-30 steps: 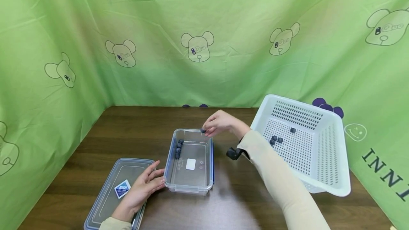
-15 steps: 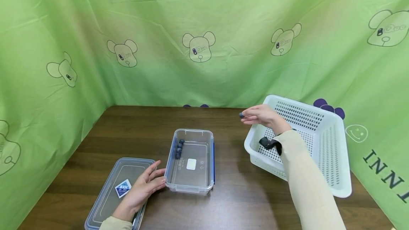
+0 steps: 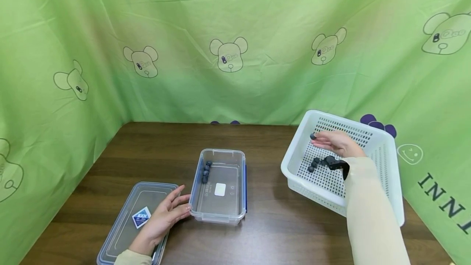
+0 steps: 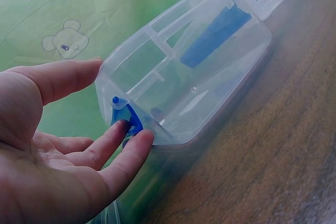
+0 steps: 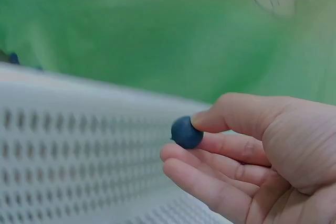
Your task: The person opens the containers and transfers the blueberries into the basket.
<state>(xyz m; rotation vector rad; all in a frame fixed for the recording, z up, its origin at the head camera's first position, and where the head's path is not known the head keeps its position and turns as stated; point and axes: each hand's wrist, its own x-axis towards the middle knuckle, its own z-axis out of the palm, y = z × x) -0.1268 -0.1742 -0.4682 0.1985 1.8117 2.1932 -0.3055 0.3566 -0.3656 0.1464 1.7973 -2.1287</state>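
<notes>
Between thumb and fingertips, my right hand point(image 3: 336, 141) pinches a dark blueberry point(image 5: 187, 132) over the inside of a white perforated basket point(image 3: 294, 178). Several more blueberries point(image 3: 311, 169) lie on the basket floor below, partly covered by the wrist band. My left hand point(image 3: 163, 218) touches the near left corner of a clear plastic container point(image 3: 229, 199), its fingers loosely extended. Its fingertips lie at a blue latch point(image 4: 126, 116) in the left wrist view, and the thumb tip is at the rim. Along the container's left wall sit several blueberries point(image 3: 205, 173).
Under the left forearm lies a clear lid or closed box with a blue-white sticker point(image 3: 141, 217). The brown wooden table point(image 3: 265, 232) carries everything. A green curtain point(image 3: 191, 93) with bear prints hangs behind and at both sides.
From above the container's far right corner, my right hand has moved right to the basket, with a blueberry still pinched. The left hand and the container have stayed in place.
</notes>
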